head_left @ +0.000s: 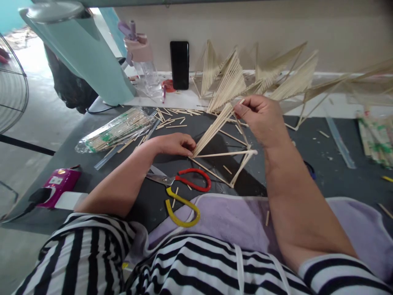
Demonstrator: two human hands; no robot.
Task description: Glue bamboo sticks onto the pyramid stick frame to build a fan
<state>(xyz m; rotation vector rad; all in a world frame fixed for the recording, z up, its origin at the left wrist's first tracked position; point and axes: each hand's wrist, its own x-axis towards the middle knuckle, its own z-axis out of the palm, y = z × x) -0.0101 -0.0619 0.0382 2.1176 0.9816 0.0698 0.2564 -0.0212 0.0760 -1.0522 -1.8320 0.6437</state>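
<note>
A frame of thin wooden sticks [225, 154] stands on the dark tabletop in front of me, with a slanted row of sticks laid side by side on one side of it. My left hand [176, 144] is closed at the lower left corner of that row, fingertips pinching the stick ends. At the row's upper end my right hand [258, 116] pinches a stick tip between thumb and forefinger. Scissors with one red and one yellow handle [193, 180] lie open just below the frame, nearest my left forearm.
Finished stick structures [229, 84] line the back by the wall, beside a black phone [179, 65] and a bottle [144, 61]. A plastic pack of sticks [115, 130], loose sticks [172, 123] and a magenta power socket [59, 186] are at left. Another pack [376, 139] lies right.
</note>
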